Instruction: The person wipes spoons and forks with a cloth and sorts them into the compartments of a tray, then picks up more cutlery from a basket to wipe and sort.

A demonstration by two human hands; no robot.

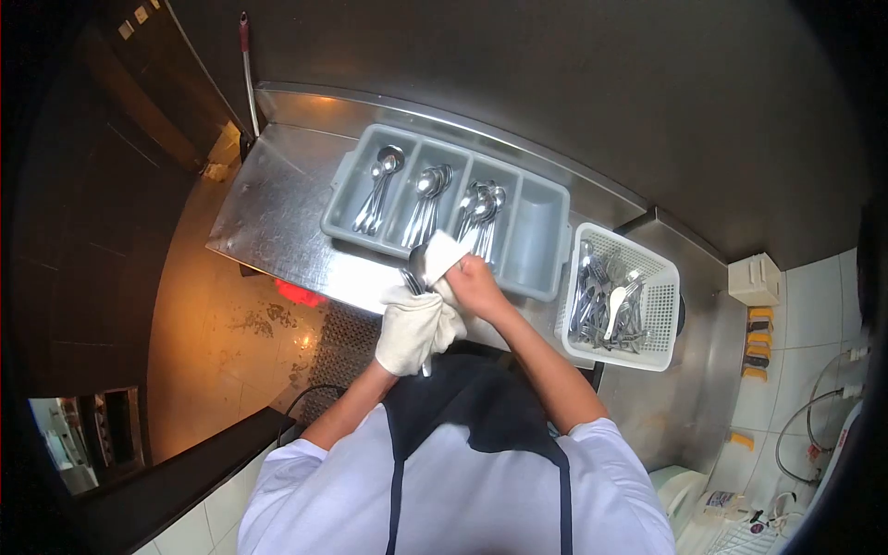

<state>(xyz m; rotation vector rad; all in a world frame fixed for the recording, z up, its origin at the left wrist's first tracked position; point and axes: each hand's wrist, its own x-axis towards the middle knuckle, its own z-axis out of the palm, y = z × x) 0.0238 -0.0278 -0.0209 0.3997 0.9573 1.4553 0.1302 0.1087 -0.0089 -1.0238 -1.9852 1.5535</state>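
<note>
My left hand (400,347) is wrapped in a white cloth (421,324) and closed around a small bunch of metal cutlery. A spoon bowl (419,263) sticks up out of the cloth, and a thin handle end pokes out below. The fingers of that hand are hidden by the fabric. My right hand (475,285) pinches white cloth (447,257) against the side of the spoon bowl. Just beyond my hands lies a grey cutlery tray (538,236). Three of its compartments hold spoons (428,185), sorted in bunches; the rightmost compartment is bare.
Right of the tray stands a white perforated basket (659,324) of mixed cutlery, with a white spoon (615,310) on top. Both rest on a steel counter (287,199) against a dark wall. A red-handled rod (247,74) leans at the left corner.
</note>
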